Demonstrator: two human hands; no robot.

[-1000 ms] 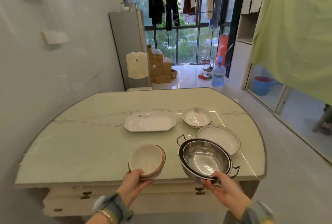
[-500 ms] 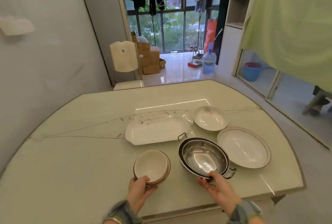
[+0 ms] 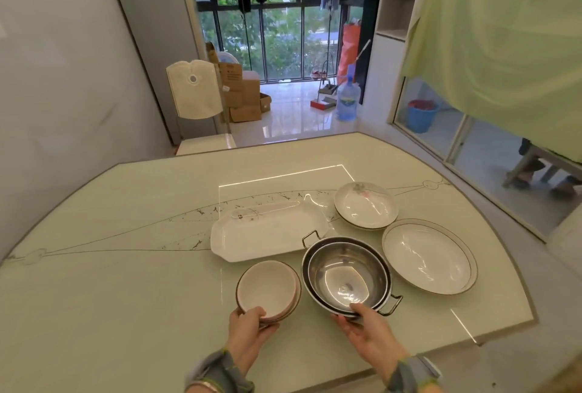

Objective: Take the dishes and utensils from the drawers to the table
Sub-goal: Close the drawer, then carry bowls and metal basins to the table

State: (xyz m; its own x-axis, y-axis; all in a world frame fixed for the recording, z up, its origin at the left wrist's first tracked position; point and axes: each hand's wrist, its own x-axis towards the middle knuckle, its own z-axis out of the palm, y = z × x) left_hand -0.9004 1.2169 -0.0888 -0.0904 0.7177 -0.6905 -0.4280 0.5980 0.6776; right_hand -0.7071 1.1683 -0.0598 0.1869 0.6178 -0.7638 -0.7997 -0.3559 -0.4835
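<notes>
The left hand point(image 3: 252, 328) is gripping the stacked ceramic bowls point(image 3: 267, 290), the right hand point(image 3: 367, 334) the nested steel bowls point(image 3: 346, 276), both apparently resting on the surface point(image 3: 126, 266). Fingers should be releasing only once each stack is sitting flat, clear of the platter point(image 3: 267, 232).

Both arms reach forward, grey cuffs at the wrists. Left hand point(image 3: 250, 328) grips the near rim of the stacked bowls point(image 3: 267, 290), thumb on top. Right hand point(image 3: 368, 334) pinches the near rim of the nested steel pans point(image 3: 346, 276), thumb over the edge.
</notes>
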